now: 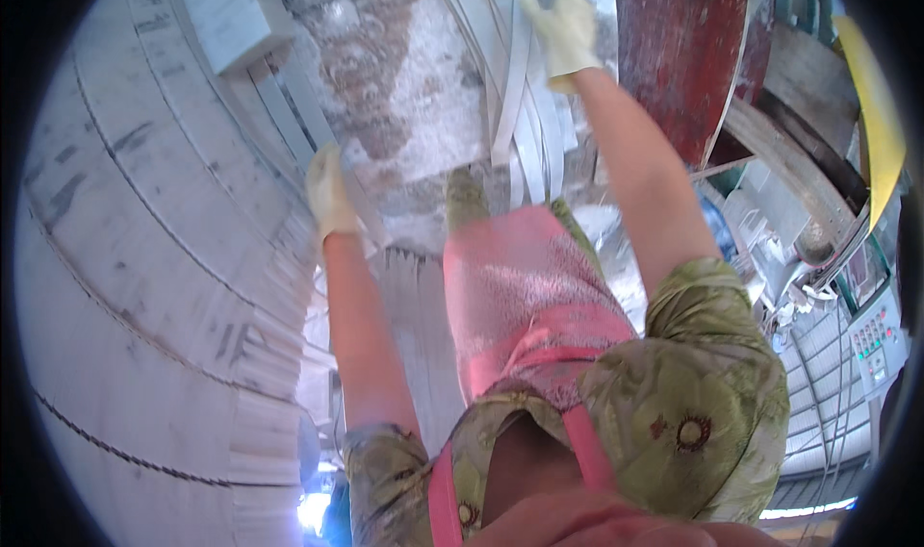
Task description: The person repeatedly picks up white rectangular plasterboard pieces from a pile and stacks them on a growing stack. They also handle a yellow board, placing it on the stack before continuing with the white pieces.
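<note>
My left hand (pixel 332 193), in a pale cream glove, is at the left edge of the work surface (pixel 443 114). Its fingers are closed at a long, narrow pale strip (pixel 279 109), whose far part runs up toward a white block; the grip itself is partly hidden. Further away to the right, my right hand (pixel 566 32) wears a similar glove. Its thumb stands apart from its fingers, over a loose bundle of long white-grey strips (pixel 515 85). Several of these strips cross one another, and their near ends hang toward my pink apron (pixel 529 278).
Stacked white slabs or boards (pixel 144 210), with dark cords along them, fill the left side. A white block (pixel 226 18) lies at the far left. At the right are a dark red panel (pixel 679 56), a curved yellow sheet (pixel 871 114) and a control box with buttons (pixel 876 340).
</note>
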Demonstrator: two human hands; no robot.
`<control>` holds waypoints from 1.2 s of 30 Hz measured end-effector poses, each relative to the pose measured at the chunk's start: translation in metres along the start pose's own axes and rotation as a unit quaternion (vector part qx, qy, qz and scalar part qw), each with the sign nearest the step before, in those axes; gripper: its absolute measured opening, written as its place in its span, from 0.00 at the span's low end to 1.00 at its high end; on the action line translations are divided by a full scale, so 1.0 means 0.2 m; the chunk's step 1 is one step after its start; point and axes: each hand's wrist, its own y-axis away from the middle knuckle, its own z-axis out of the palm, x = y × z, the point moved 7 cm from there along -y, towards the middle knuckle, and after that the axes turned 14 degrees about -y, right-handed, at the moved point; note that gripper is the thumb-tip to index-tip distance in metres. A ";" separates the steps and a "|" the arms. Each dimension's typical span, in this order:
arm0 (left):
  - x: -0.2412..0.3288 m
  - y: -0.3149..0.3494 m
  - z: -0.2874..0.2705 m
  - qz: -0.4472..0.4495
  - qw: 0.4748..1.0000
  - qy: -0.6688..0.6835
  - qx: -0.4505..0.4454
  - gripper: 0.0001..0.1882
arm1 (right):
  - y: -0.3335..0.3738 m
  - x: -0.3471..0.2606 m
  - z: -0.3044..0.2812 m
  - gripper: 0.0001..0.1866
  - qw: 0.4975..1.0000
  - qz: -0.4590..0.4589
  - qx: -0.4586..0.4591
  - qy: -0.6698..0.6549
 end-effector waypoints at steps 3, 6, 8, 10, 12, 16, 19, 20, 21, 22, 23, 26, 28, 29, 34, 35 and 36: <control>0.00 0.09 0.34 -0.034 0.998 -0.022 -0.042 0.23 | 0.07 0.35 -0.05 0.27 0.998 -0.004 -0.033 0.045; 0.02 0.20 0.74 0.079 0.980 -0.154 -0.096 0.26 | 0.12 0.55 0.03 0.21 0.990 0.095 -0.103 -0.004; 0.07 0.32 0.97 0.207 0.914 -0.346 -0.038 0.30 | 0.16 0.63 0.06 0.21 0.980 0.153 -0.109 -0.060; 0.14 0.45 1.17 0.289 0.827 -0.481 0.033 0.29 | 0.16 0.64 0.02 0.22 0.987 0.109 -0.064 -0.101; 0.14 0.44 1.27 0.225 0.811 -0.541 -0.007 0.28 | 0.18 0.67 -0.05 0.22 0.981 0.072 -0.056 -0.171; 0.19 0.41 1.34 0.172 0.826 -0.531 -0.082 0.27 | 0.23 0.87 -0.17 0.18 0.918 0.221 -0.098 -0.314; 0.21 0.37 1.27 0.199 0.842 -0.496 -0.072 0.22 | 0.24 0.94 -0.21 0.16 0.894 0.255 -0.140 -0.340; 0.20 0.37 1.23 0.209 0.846 -0.484 -0.074 0.21 | 0.24 0.97 -0.20 0.16 0.890 0.260 -0.149 -0.343; 0.15 0.38 1.16 0.149 0.920 -0.346 -0.112 0.19 | 0.25 1.00 -0.20 0.16 0.897 0.269 -0.140 -0.323; 0.10 0.38 1.10 0.095 0.966 -0.190 -0.145 0.18 | 0.23 1.03 -0.18 0.17 0.904 0.272 -0.129 -0.304; 0.07 0.37 1.03 0.040 0.984 -0.027 -0.172 0.17 | 0.22 1.06 -0.17 0.18 0.911 0.273 -0.119 -0.285; 0.09 0.28 0.90 -0.034 0.961 0.082 -0.263 0.11 | 0.14 0.98 -0.14 0.21 0.987 0.087 -0.115 -0.076; 0.11 0.26 0.79 -0.016 0.976 0.038 -0.214 0.12 | 0.15 0.99 -0.12 0.25 0.975 0.168 -0.135 -0.048; 0.13 0.24 0.74 -0.006 0.981 0.015 -0.192 0.14 | 0.17 0.93 -0.15 0.24 0.984 0.143 -0.105 0.026; 0.25 0.21 0.69 0.014 0.985 0.001 -0.174 0.16 | 0.34 0.46 -0.22 0.19 0.998 0.050 -0.038 0.000; 0.26 0.21 0.69 0.018 0.984 -0.003 -0.179 0.16 | 0.39 0.40 -0.16 0.20 0.995 0.074 -0.069 0.023; 0.26 0.22 0.69 0.020 0.983 -0.009 -0.182 0.17 | 0.44 0.36 -0.10 0.20 0.989 0.099 -0.099 0.046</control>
